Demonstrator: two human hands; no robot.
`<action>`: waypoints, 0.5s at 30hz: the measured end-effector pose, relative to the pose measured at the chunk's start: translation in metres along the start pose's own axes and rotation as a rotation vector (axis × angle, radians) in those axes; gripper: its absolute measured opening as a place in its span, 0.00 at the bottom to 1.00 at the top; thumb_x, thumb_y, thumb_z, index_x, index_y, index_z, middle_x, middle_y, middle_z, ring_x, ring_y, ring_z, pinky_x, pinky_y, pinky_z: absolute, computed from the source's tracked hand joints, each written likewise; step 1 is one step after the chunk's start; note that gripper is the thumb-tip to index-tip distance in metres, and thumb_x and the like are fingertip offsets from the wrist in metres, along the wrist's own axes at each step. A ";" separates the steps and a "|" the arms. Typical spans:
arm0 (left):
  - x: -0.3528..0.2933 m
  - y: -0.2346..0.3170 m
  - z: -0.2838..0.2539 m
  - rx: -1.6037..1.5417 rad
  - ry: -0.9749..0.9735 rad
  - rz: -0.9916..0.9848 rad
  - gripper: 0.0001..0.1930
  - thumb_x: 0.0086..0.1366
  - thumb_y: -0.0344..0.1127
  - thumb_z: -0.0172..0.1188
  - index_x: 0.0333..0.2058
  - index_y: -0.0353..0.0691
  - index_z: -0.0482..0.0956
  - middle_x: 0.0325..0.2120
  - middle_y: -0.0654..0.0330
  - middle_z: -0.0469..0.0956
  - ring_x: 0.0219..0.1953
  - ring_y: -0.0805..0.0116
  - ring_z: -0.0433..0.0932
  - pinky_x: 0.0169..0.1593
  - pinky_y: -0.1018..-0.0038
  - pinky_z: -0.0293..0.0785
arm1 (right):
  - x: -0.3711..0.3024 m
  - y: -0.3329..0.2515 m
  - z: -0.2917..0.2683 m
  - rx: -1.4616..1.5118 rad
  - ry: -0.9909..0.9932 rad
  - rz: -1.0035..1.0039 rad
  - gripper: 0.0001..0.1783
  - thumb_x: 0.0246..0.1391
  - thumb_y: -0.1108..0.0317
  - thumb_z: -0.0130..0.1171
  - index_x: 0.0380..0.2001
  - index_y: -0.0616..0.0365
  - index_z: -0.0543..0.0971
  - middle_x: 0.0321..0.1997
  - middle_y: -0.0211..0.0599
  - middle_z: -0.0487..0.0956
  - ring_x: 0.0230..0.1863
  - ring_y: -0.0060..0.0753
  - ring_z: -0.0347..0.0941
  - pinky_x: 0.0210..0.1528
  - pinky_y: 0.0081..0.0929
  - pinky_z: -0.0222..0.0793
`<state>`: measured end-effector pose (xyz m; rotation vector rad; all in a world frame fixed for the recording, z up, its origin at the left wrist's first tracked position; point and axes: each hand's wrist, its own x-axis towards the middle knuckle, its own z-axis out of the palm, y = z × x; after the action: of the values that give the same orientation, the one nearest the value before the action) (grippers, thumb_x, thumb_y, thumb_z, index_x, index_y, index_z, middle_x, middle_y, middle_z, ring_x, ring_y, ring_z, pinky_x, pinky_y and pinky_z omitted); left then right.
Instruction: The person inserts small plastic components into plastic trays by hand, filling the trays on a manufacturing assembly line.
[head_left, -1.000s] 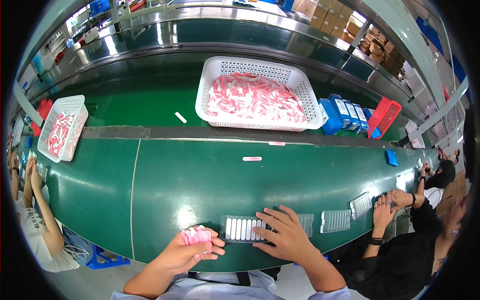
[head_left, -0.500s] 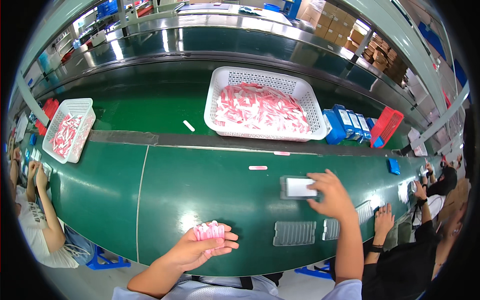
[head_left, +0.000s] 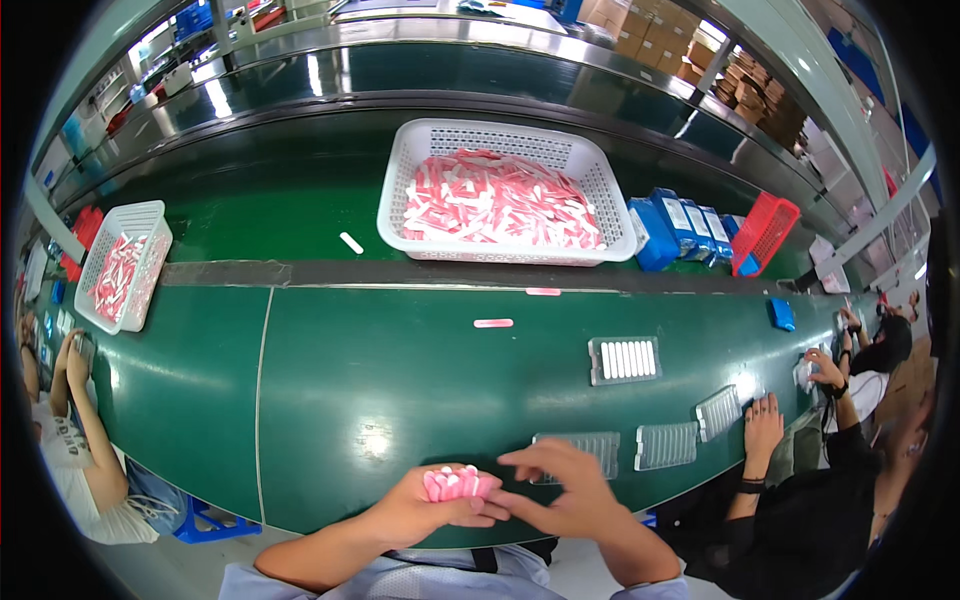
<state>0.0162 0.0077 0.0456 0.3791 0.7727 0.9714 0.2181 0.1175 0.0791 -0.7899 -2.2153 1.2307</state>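
My left hand [head_left: 430,508] is wrapped around a bunch of small pink-and-white strips [head_left: 458,484], their rounded ends pointing up. Beside it, my right hand [head_left: 570,492] has thumb and fingers apart, with the fingertips close to the bunch and nothing visible between them. Partly behind the right hand lies a see-through ribbed plastic tray [head_left: 603,447]. Farther off, another see-through tray [head_left: 625,361] has several white strips lined up in its slots.
Two more ribbed trays [head_left: 666,446] [head_left: 718,413] lie to the right, near a co-worker's hand [head_left: 764,425]. Loose pink strips [head_left: 493,323] rest on the green table. Behind stand a white basket [head_left: 395,215] of strips, blue packs [head_left: 660,235] and a red basket [head_left: 766,233].
My right hand has left the far tray and come back beside my left hand. That tray now lies farther right, its white strips showing. My left hand still holds its bunch.
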 end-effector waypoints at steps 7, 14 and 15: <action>0.001 -0.007 0.002 -0.040 0.107 -0.084 0.18 0.67 0.24 0.59 0.55 0.29 0.72 0.51 0.42 0.78 0.51 0.47 0.81 0.54 0.57 0.80 | -0.018 0.032 -0.021 0.010 0.382 -0.122 0.10 0.41 0.73 0.75 0.31 0.52 0.87 0.30 0.30 0.78 0.29 0.33 0.73 0.33 0.29 0.68; -0.008 -0.006 -0.004 -0.100 0.158 -0.083 0.17 0.67 0.25 0.59 0.54 0.32 0.73 0.50 0.41 0.79 0.51 0.46 0.81 0.53 0.58 0.81 | -0.047 0.051 -0.036 -0.733 0.109 -0.262 0.19 0.34 0.66 0.77 0.35 0.46 0.85 0.44 0.31 0.79 0.45 0.41 0.73 0.50 0.47 0.67; -0.009 -0.005 -0.006 -0.093 0.156 -0.079 0.17 0.67 0.25 0.59 0.54 0.32 0.73 0.50 0.42 0.79 0.51 0.46 0.81 0.53 0.58 0.81 | -0.048 0.048 -0.033 -0.683 0.109 -0.230 0.19 0.35 0.66 0.77 0.36 0.45 0.85 0.46 0.31 0.79 0.47 0.41 0.73 0.53 0.49 0.66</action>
<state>0.0122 -0.0031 0.0424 0.1922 0.8742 0.9663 0.2860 0.1250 0.0468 -0.7821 -2.5596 0.2970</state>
